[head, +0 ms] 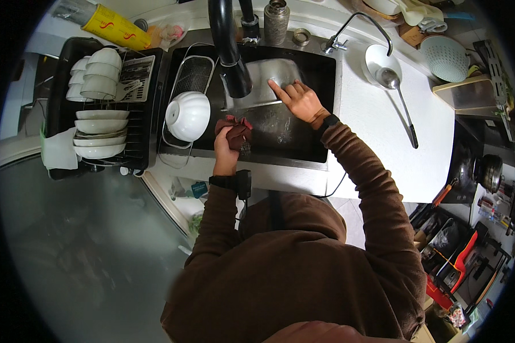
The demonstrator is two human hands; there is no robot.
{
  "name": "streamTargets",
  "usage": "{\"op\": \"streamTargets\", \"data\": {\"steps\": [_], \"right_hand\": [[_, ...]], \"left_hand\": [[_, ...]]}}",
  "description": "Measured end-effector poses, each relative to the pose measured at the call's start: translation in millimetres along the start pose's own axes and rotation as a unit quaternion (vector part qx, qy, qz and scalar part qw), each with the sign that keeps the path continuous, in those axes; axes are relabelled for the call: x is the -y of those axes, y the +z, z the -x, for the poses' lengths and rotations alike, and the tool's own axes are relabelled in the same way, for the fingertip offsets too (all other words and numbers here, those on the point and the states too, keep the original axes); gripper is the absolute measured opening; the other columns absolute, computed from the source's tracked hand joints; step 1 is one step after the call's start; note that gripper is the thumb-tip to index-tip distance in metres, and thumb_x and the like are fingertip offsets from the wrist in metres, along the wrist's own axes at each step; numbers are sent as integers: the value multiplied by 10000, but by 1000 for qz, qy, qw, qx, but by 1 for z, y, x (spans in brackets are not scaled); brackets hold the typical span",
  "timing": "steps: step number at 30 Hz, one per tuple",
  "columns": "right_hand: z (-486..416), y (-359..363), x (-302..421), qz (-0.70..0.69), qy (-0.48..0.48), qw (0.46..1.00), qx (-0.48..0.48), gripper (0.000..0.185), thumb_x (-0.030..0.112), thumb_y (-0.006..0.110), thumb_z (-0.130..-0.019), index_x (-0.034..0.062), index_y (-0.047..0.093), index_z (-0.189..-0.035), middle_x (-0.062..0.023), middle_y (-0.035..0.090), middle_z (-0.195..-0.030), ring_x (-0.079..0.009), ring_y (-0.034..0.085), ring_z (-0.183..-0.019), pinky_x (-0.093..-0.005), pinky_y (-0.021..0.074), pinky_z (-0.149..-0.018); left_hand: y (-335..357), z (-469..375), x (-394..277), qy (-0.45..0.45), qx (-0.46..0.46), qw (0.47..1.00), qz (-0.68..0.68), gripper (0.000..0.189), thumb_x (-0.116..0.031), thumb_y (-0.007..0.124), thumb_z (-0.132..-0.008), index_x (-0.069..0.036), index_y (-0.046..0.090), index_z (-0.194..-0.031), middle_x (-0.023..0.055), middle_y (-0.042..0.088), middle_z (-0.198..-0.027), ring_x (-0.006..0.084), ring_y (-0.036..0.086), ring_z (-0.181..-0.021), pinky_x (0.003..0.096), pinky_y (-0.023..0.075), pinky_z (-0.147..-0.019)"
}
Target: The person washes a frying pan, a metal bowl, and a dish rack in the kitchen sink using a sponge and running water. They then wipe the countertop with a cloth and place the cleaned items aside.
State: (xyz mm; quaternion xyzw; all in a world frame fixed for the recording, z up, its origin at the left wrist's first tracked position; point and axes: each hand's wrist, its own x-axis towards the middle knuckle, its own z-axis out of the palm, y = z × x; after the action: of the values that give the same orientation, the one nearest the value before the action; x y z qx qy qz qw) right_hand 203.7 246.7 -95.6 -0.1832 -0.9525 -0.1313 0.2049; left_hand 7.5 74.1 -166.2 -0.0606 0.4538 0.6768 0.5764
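Note:
My left hand [226, 148] grips a bunched dark red cloth [236, 128] over the near left part of the dark sink [283, 143]. My right hand [300, 99] holds a shiny rectangular metal tray [262, 79] by its right side. The index finger stretches over the tray's surface, while the thumb is hidden. Above the tray's left part hangs the black faucet [236, 81]. Water drops glint near the cloth and on the sink floor.
A white bowl [188, 116] sits tilted on a wire basket [193, 77] along the sink's left side. Further left, a black dish rack [150, 111] holds bowls and plates. On the right counter, a ladle [401, 98] rests in a white bowl [371, 64]. A metal flask [277, 23] stands behind the sink.

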Motion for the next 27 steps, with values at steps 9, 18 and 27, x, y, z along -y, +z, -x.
{"op": "streamTargets", "data": {"steps": [9,18,27], "right_hand": [[29,36,-14,-139,309,927,160,508,116,527,-779,133,471,-1284,-133,615,-839,-294,618,-701,-384,495,-606],[71,117,-7,-384,549,707,225,308,219,601,-739,32,638,-981,-224,631,-905,-376,604,-891,-411,484,-769],[26,175,71,-403,657,609,186,354,249,646,-716,-11,633,-956,-259,618,-944,-398,581,-950,-436,467,-793]], "left_hand": [[6,-6,-1,-14,-13,1000,2,148,-130,508,-817,-62,576,-929,98,638,-911,238,630,-808,324,481,-698],[-1,-19,0,-18,2,1000,18,200,-103,531,-786,-47,555,-977,113,613,-974,252,612,-900,345,499,-785],[1,-23,-7,-11,-15,1000,-21,305,-127,542,-776,-31,535,-1066,116,594,-1027,263,599,-928,357,487,-806]]}}
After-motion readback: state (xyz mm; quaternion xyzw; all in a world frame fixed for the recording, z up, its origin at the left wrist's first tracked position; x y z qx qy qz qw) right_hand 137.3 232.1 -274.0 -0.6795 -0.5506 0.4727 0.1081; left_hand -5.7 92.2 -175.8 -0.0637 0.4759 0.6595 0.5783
